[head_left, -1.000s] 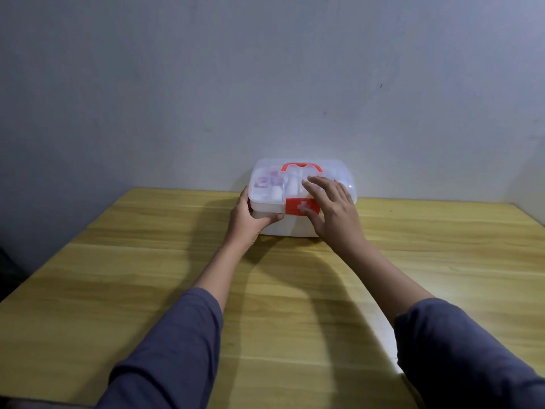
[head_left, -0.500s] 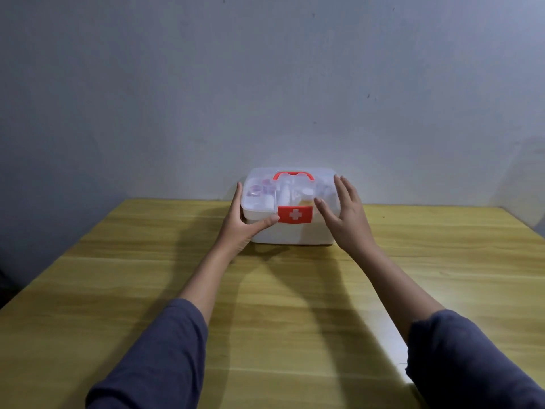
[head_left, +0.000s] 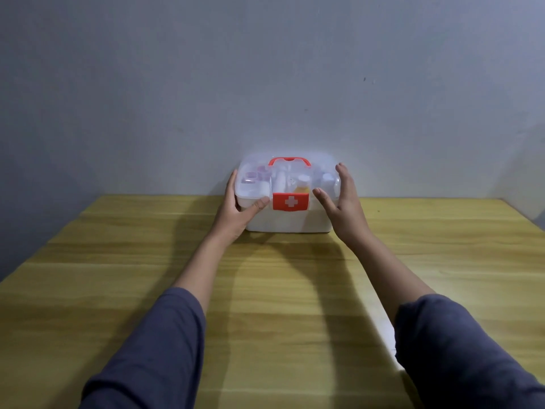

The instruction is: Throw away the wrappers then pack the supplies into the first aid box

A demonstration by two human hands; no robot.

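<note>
The first aid box [head_left: 287, 223] stands at the far edge of the wooden table, lid closed. It has a white base, a clear lid, a red handle [head_left: 289, 160] and a red latch [head_left: 290, 202] with a white cross, folded down over the front. Small bottles and white supplies show through the lid. My left hand [head_left: 236, 214] grips the box's left end, thumb on the front and fingers round the side. My right hand [head_left: 343, 211] cups the right front corner, thumb at the front and fingers up the side. No wrappers are in view.
The wooden table [head_left: 265, 305] reaches from me to a grey wall [head_left: 265, 84], and the box sits close to that wall. The table's left edge [head_left: 44, 246] and right edge [head_left: 528, 216] are both visible. My dark sleeves cover both forearms.
My right hand has left the latch and lid top and moved to the box's right corner. The left hand keeps its hold. The view has shifted slightly.
</note>
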